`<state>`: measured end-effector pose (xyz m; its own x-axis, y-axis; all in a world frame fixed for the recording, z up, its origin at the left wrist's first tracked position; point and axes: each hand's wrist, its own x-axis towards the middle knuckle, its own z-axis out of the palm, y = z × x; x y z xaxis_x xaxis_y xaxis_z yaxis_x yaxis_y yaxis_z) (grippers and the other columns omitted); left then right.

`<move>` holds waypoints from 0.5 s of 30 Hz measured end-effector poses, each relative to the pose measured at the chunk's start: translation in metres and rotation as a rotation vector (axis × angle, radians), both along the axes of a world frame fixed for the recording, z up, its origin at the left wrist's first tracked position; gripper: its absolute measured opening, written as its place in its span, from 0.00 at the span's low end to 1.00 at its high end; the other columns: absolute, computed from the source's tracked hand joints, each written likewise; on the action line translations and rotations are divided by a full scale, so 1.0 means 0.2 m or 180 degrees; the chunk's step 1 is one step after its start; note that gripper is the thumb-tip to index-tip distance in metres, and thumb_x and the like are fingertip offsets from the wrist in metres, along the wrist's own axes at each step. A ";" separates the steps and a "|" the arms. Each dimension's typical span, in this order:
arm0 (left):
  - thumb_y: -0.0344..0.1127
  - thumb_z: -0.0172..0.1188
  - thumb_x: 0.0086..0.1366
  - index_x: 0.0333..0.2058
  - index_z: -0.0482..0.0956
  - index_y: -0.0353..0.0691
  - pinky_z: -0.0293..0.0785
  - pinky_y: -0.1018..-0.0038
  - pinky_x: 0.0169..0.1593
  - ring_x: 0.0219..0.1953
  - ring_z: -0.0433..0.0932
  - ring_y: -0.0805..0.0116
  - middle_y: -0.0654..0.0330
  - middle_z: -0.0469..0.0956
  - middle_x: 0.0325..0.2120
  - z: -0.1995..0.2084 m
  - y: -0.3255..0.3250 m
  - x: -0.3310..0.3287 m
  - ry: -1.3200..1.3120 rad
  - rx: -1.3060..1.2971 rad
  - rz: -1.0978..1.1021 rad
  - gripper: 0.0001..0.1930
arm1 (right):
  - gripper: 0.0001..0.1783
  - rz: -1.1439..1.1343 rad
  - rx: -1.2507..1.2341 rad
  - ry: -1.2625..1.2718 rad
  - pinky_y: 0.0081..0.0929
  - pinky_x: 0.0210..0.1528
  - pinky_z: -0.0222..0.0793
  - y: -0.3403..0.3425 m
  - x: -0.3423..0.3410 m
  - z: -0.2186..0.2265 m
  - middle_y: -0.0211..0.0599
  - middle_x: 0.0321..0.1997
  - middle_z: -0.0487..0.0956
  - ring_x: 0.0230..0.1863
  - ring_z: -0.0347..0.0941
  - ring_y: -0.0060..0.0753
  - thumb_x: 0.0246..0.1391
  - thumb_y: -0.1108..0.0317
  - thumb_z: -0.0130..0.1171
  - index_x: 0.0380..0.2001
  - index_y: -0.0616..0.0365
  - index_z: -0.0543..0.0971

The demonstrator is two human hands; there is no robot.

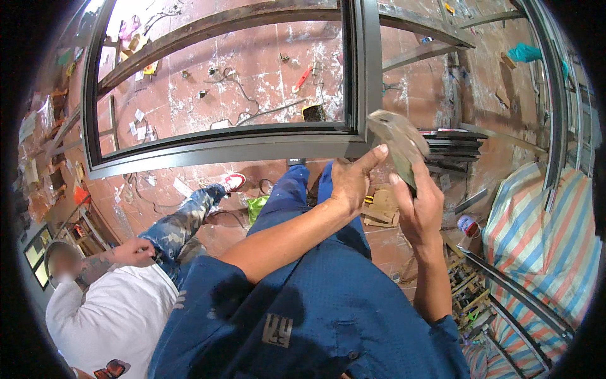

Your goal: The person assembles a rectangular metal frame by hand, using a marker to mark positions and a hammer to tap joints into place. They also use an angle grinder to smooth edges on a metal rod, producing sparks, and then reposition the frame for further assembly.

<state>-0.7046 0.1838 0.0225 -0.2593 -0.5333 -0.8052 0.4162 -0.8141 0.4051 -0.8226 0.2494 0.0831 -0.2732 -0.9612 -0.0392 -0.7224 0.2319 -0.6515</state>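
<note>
A dark grey metal window frame [221, 150] stands in front of me, with the floor visible through its opening. My left hand [351, 183] is closed at its lower right corner. The thumb stretches right along the corner, and the other fingers are partly hidden by the lower rail. Beside that corner, my right hand [420, 205] grips a flat, rounded, grey-brown thing [399, 136] with a greenish lower part, blurred; its kind is unclear. Its upper end lies against or close to the frame's right upright, near my left thumb.
A person in a white top [120, 316] sits close on my left. Dark metal profiles [451, 148] are stacked to the right. Striped sheeting [536, 234] and long rails [517, 290] lie farther right. Wooden beams [221, 25], cables and a red tool [303, 79] are beyond the frame.
</note>
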 end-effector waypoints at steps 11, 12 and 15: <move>0.44 0.75 0.60 0.43 0.83 0.33 0.74 0.74 0.39 0.38 0.80 0.72 0.61 0.84 0.38 -0.02 0.01 0.00 -0.0043 -0.0442 -0.0015 0.21 | 0.31 0.0124 0.0253 0.0366 0.43 0.48 0.80 -0.01 0.00 -0.01 0.58 0.54 0.83 0.49 0.84 0.56 0.62 0.65 0.65 0.67 0.63 0.73; 0.39 0.73 0.62 0.44 0.83 0.33 0.75 0.73 0.40 0.37 0.80 0.72 0.60 0.84 0.38 0.00 0.01 0.00 -0.0062 -0.0367 -0.0037 0.18 | 0.31 0.0134 0.0255 0.0355 0.43 0.49 0.80 -0.01 0.00 -0.01 0.58 0.54 0.83 0.50 0.84 0.56 0.63 0.65 0.65 0.67 0.63 0.72; 0.29 0.70 0.64 0.44 0.83 0.33 0.78 0.72 0.42 0.36 0.80 0.72 0.59 0.84 0.36 0.01 0.02 0.01 -0.0013 -0.0462 -0.0109 0.11 | 0.31 -0.0001 0.0358 0.0042 0.42 0.53 0.79 -0.04 0.00 0.03 0.59 0.56 0.82 0.53 0.83 0.57 0.63 0.66 0.64 0.67 0.62 0.72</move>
<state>-0.7018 0.1877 0.0242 -0.2763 -0.6350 -0.7214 0.3874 -0.7605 0.5210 -0.8225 0.2414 0.0889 -0.2748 -0.9508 -0.1432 -0.7307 0.3033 -0.6116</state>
